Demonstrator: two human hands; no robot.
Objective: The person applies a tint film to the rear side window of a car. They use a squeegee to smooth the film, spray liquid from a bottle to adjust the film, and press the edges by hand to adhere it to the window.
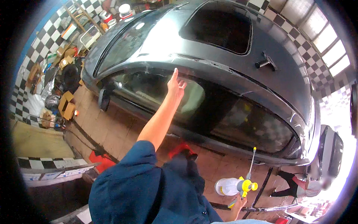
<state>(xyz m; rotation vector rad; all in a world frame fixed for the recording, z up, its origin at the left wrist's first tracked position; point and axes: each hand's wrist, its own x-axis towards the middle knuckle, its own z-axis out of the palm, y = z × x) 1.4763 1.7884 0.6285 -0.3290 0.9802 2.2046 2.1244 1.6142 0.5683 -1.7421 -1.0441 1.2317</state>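
Note:
My left hand point(176, 82) reaches up to the dark grey car point(278, 93), at the upper edge of its side windows point(143, 87), fingers apart and apparently holding nothing; whether it touches the surface I cannot tell. My right hand point(239, 203), low at the right, is shut on a pump sprayer point(227, 186) with a translucent bottle, yellow head and long wand that points up toward the car's side. A black tool point(265, 62) with a handle lies on the roof, near the dark sunroof point(216, 26).
Cardboard boxes point(67, 104), bags, buckets point(125, 10) and a ladder point(78, 18) crowd the left wall. A pit with a tiled edge point(48, 163) is at lower left, near a red sheet point(104, 162). Another person point(302, 188) is at the right, beside another car point(328, 149).

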